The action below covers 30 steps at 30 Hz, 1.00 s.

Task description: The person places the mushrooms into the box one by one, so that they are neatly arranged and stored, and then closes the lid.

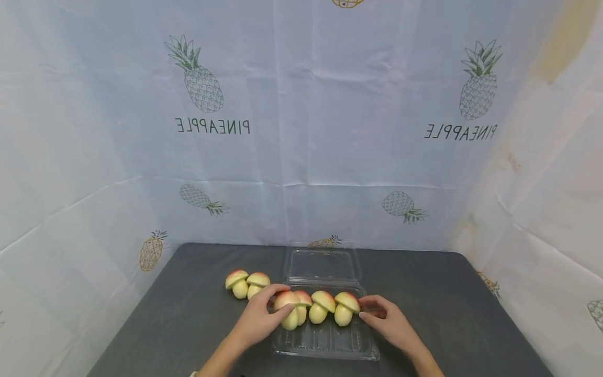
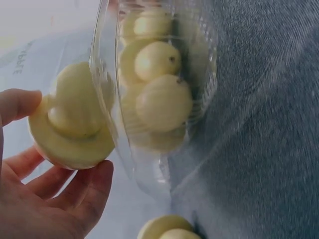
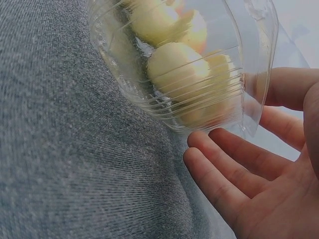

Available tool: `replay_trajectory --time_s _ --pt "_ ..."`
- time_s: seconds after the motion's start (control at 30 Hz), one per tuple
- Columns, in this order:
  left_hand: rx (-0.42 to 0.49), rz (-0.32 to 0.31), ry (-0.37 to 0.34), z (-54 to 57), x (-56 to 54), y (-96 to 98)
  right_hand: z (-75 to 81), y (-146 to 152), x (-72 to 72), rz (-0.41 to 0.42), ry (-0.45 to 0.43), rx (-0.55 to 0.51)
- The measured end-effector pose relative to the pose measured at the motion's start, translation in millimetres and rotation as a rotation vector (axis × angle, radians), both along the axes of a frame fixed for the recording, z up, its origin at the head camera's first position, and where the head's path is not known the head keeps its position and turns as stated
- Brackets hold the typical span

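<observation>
My left hand [image 1: 260, 315] pinches a pale yellow mushroom-shaped piece [image 2: 75, 107] with a reddish cap, thumb on one side and fingers on the other. It is at the left rim of a clear plastic clamshell box [image 1: 325, 348], whose hinged lid lies open at the back. Inside stand three similar mushroom pieces [image 1: 322, 308] in a row, the leftmost partly hidden behind the held one. At the box's right end is my right hand [image 1: 391, 320]. Its thumb and index finger reach over the rim beside the rightmost piece; the other fingers extend loosely outside the wall.
Two more mushroom pieces [image 1: 239, 284] lie side by side on the dark grey table [image 1: 424, 283], left of the box and just behind my left hand. A white curtain [image 1: 311, 146] printed with pineapples encloses the back and sides.
</observation>
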<state>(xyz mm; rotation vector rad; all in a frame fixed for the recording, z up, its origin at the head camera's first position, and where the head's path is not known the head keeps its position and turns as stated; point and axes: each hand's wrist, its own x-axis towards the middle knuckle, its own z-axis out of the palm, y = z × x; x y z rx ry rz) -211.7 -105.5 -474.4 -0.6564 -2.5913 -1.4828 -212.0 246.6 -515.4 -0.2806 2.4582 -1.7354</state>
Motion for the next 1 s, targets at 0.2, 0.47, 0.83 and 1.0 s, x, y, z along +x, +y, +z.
replay_trajectory --time_s 0.2,0.47,0.83,1.0 --pt "-0.005 -0.041 0.047 -2.0 0.9 10.5 1.5 0 0.7 -0.006 -0.002 0.006" --pt "0.020 -0.096 0.094 -5.6 1.3 24.3 1.5 -1 0.7 -0.008 0.009 0.006" --pt "-0.006 -0.168 0.090 -11.3 4.7 41.5 1.7 0 1.2 0.006 -0.002 -0.008" --pt "-0.054 -0.169 0.079 -12.8 8.5 48.0 1.5 -1 0.7 0.001 0.002 -0.001"
